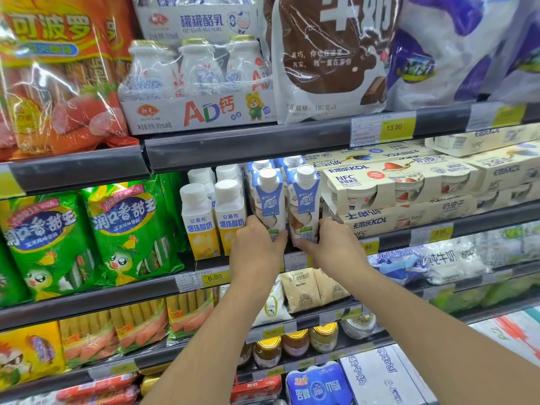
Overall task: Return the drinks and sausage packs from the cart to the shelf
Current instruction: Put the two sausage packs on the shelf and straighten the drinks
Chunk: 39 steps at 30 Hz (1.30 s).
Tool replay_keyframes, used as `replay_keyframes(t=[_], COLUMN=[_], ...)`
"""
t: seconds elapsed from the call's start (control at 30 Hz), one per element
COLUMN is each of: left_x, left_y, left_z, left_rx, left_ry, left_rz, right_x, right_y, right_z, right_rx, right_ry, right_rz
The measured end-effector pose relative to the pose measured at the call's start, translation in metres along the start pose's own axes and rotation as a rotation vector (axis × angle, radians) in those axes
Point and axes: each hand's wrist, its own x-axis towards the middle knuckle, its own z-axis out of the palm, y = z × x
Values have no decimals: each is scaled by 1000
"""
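Two blue-and-white drink cartons with white caps stand side by side on the middle shelf (163, 285). My left hand (257, 244) grips the base of the left carton (268, 200). My right hand (330, 247) grips the base of the right carton (304, 200). More of the same cartons stand behind them. Green sausage packs (128, 229) hang at the left of this shelf. The cart is out of view.
Two yellow-and-white yogurt cartons (213, 217) stand just left of my hands. Cream yogurt multipacks (403, 185) are stacked to the right. Above are a milk bottle pack (198, 92) and big bags; below are sausage packs, pouches and jars (295, 343).
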Motion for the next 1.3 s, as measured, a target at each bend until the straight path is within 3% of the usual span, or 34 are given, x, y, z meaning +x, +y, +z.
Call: replay_keyframes(t=[0.77, 1.03, 1.2, 1.3], left_x=[6, -10, -23, -22], left_y=[-7, -17, -49, -76], left_z=[10, -1, -33, -59], left_rx=[-14, -151, -110, -53], left_ry=[12, -49, 86, 152], left_rz=[13, 32, 71, 57], right_x=[2, -15, -45, -61], right_y=[-7, -2, -9, -36], right_z=[-5, -8, -3, 3], right_rx=[11, 101, 237, 261], right_ry=[3, -54, 25, -15], right_rz=[5, 9, -19, -111])
